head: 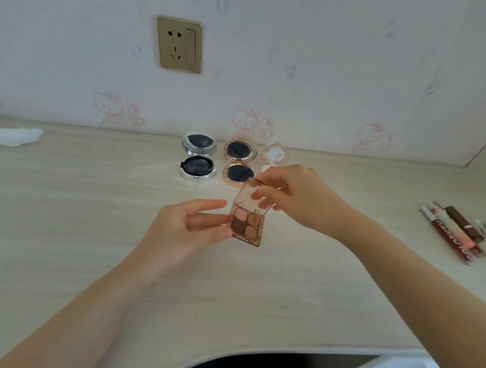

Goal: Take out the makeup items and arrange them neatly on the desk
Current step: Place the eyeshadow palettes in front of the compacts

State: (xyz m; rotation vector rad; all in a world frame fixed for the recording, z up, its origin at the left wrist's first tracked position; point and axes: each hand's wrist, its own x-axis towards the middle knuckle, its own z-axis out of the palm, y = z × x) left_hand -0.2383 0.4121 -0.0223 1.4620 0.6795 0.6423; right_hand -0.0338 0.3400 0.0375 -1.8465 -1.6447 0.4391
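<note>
Eyeshadow palette (246, 223) open, L hand (190, 226) gripping base, R hand (291, 194) pinching lid

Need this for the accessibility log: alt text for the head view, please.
Over a pale wooden desk, the left hand holds an open four-pan eyeshadow palette while the right hand pinches its clear lid. Three open compacts stand in a row by the wall; lip gloss tubes lie at right, a tissue at left.
</note>
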